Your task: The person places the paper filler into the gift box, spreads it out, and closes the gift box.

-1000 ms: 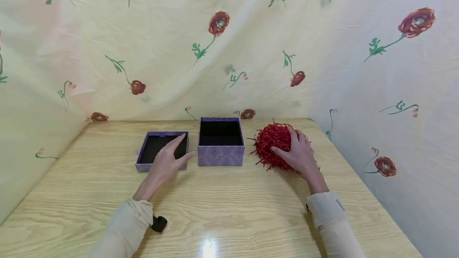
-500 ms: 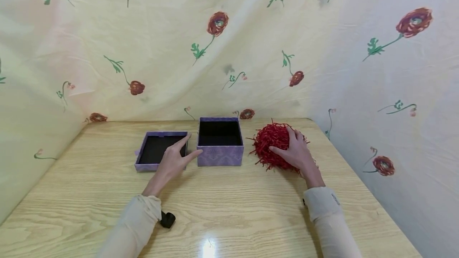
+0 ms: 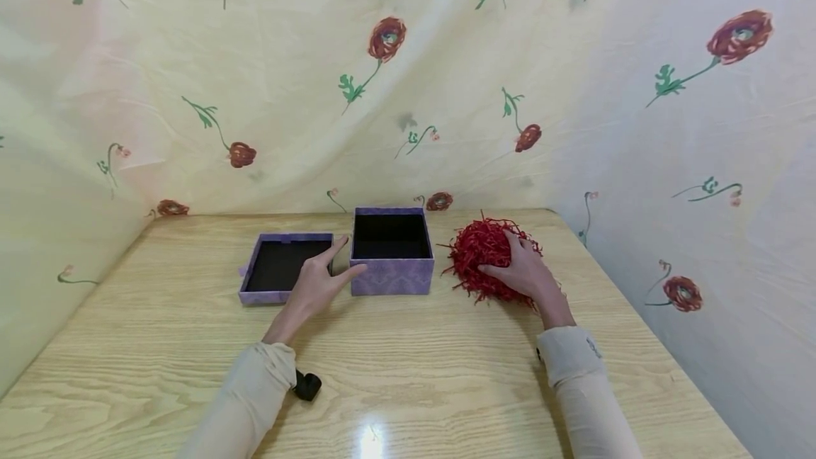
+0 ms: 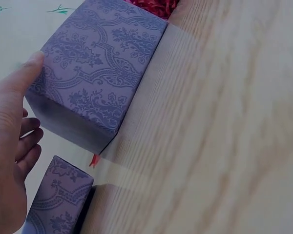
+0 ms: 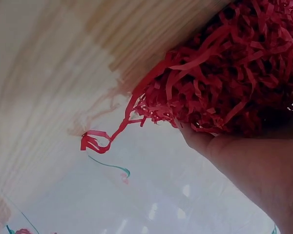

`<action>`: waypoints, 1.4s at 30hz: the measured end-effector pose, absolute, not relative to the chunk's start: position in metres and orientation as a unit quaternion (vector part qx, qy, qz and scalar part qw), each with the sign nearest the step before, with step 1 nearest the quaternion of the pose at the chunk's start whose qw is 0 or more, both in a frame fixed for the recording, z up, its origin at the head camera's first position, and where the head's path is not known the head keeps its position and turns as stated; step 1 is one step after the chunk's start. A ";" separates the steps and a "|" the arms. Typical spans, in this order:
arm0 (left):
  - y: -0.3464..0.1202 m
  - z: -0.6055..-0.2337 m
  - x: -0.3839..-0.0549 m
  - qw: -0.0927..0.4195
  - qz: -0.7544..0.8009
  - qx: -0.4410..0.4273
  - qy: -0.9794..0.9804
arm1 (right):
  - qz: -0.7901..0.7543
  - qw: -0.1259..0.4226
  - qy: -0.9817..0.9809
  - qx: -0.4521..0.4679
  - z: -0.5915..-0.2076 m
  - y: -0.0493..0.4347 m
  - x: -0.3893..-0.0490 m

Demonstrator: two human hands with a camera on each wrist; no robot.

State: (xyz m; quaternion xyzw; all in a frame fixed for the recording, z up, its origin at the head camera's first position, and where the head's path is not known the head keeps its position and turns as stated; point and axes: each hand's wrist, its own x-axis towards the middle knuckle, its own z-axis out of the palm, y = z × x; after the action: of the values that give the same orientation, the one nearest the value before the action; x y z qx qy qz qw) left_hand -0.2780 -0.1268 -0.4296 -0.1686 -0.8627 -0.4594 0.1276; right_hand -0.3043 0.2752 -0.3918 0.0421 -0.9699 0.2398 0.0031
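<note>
We curl our right grip (image 3: 529, 277) round the loose red shreds (image 3: 473, 255), likely so they stay together; our left grip (image 3: 314, 285) spreads wide by the box (image 3: 394, 279).

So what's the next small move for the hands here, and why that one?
Probably lift the red shreds slightly with the right hand, toward the box: that hand is curled round the pile, the box stands open beside it, and the left hand is at the box's other side.
</note>
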 end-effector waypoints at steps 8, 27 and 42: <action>-0.124 -0.430 -0.279 0.123 -0.477 -0.175 -0.852 | 0.229 -0.004 -0.973 0.040 -0.393 0.276 -0.308; -0.121 -0.432 -0.281 0.110 -0.503 -0.178 -0.838 | 0.219 0.046 -0.974 0.045 -0.392 0.275 -0.307; -0.122 -0.432 -0.282 0.115 -0.501 -0.178 -0.839 | 0.294 0.050 -0.954 0.043 -0.386 0.283 -0.302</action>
State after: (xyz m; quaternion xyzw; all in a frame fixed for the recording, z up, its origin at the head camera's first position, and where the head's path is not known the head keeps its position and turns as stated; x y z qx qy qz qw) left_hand -0.2820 -0.1215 -0.4320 -0.1779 -0.8392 -0.5008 0.1151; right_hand -0.3024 0.2834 -0.3857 0.0432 -0.9536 0.2939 0.0502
